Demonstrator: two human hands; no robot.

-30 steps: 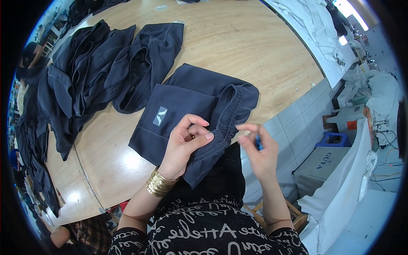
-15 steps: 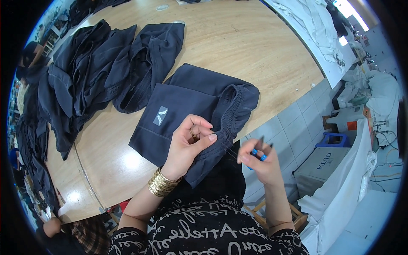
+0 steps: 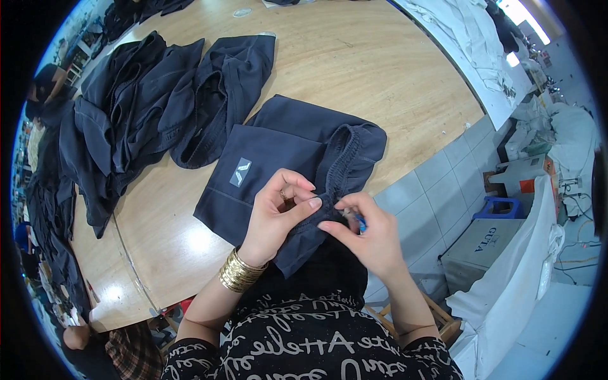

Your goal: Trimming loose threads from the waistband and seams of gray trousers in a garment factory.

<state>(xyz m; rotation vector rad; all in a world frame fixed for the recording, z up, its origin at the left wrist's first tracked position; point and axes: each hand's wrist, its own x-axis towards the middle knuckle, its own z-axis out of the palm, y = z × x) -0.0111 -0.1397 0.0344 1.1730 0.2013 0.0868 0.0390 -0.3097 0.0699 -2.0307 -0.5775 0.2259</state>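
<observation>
Garment (image 3: 285,142) lies over the near edge of the bench (image 3: 386,79). Left hand (image 3: 277,215): fingers pinch its band (image 3: 338,170). Right hand (image 3: 375,237): thumb and forefinger apart, blue tool (image 3: 361,223) held.

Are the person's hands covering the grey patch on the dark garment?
No, the grey patch shows uncovered on the dark garment, up and left of the left hand.

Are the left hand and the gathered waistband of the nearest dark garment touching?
Touching. The head view shows the left hand with its thumb tip lying against the gathered waistband, fabric meeting skin with no gap visible.
</observation>
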